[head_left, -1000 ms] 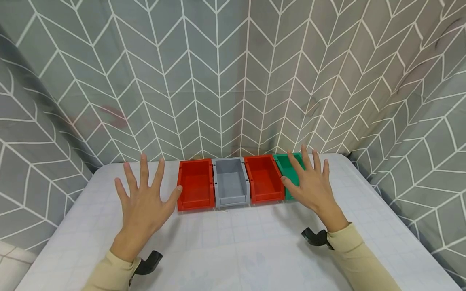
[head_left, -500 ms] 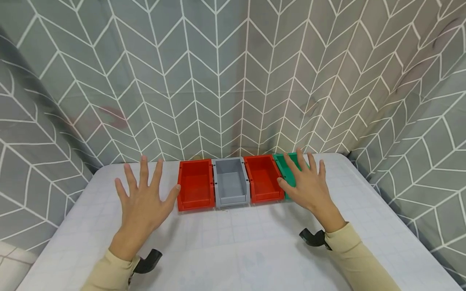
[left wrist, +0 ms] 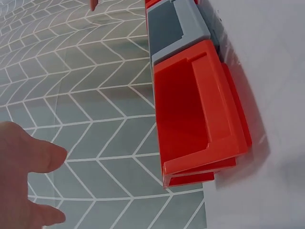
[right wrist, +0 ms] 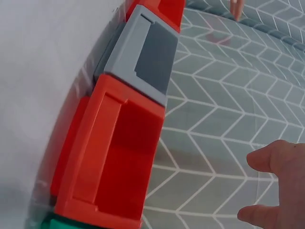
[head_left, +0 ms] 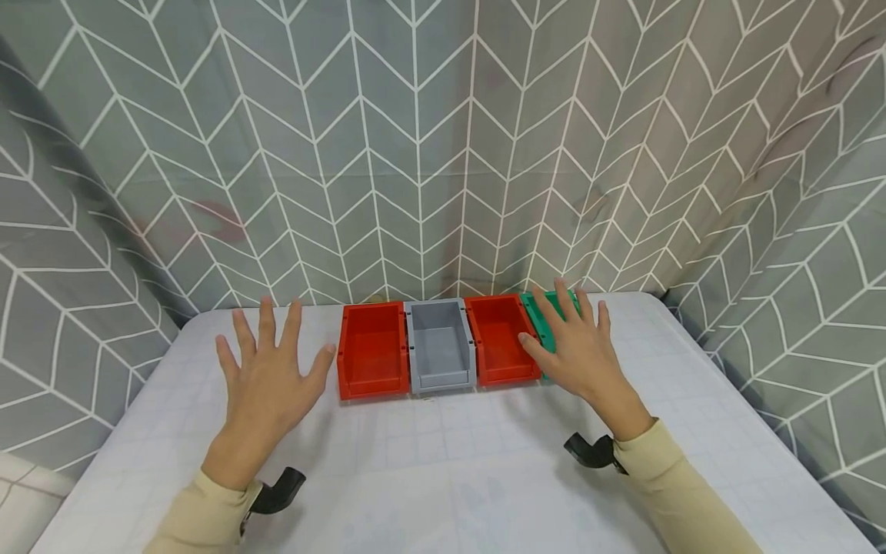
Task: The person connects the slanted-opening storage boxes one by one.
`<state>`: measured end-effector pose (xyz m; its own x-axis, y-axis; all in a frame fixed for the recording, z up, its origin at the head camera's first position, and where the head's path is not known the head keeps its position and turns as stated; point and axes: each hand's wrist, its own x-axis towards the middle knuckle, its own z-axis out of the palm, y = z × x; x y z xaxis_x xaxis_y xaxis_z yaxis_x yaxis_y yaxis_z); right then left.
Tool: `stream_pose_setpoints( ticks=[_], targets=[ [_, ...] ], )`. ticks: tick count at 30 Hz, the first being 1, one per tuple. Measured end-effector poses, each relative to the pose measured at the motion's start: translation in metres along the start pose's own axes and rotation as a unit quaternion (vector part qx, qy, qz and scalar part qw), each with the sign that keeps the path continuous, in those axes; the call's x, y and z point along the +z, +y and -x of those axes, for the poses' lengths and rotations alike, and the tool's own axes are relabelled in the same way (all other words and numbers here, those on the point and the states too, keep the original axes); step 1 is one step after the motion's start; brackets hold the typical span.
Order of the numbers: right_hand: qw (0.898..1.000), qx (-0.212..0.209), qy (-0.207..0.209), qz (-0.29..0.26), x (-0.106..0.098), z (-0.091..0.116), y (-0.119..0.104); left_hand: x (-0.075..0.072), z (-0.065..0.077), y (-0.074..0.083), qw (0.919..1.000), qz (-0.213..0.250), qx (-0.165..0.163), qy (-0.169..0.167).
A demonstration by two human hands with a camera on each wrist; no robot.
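My left hand [head_left: 266, 388] hovers over the left of the table with fingers straight and spread. Its thumb tip points toward the left red bin [head_left: 374, 350], a small gap between them in the head view. Right of that bin stand a grey bin [head_left: 441, 346], a second red bin [head_left: 500, 338] and a green bin [head_left: 542, 329], side by side. My right hand [head_left: 584, 358], also spread and holding nothing, overlaps the green bin and hides much of it; its thumb overlaps the second red bin. No contents show in the red bins or the grey bin.
A white patterned cloth covers the table [head_left: 443, 477]. Behind the bins hangs a grey curtain [head_left: 443, 154] with white chevron lines, which also runs along both sides. A black curved piece is strapped at each wrist, by the tan sleeves [head_left: 692, 492].
My right hand has drifted left, its thumb now further over the second red bin. The left hand has shifted slightly left, away from the left red bin. The bins stay put.
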<state>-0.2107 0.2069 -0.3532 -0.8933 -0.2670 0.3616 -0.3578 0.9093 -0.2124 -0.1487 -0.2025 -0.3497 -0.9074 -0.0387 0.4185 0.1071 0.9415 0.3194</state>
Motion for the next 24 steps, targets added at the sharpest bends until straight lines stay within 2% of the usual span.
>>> stream_pose_setpoints(
  ticks=[8, 14, 19, 24],
  targets=[
    [0.998, -0.05, 0.011, -0.026, -0.006, -0.018, -0.013, 0.0, -0.015, -0.002, 0.9987, 0.051, 0.006, 0.0],
    [0.996, -0.076, 0.019, -0.041, -0.009, -0.036, -0.022, 0.003, -0.03, -0.002, 0.998, 0.062, 0.005, -0.002],
    [0.993, -0.095, 0.021, -0.065, -0.005, -0.052, -0.028, 0.005, -0.041, 0.001, 0.9969, 0.074, 0.002, -0.028],
    [0.989, -0.118, 0.027, -0.09, 0.004, -0.07, -0.034, 0.008, -0.048, -0.001, 0.9929, 0.105, -0.003, -0.056]
  ],
)
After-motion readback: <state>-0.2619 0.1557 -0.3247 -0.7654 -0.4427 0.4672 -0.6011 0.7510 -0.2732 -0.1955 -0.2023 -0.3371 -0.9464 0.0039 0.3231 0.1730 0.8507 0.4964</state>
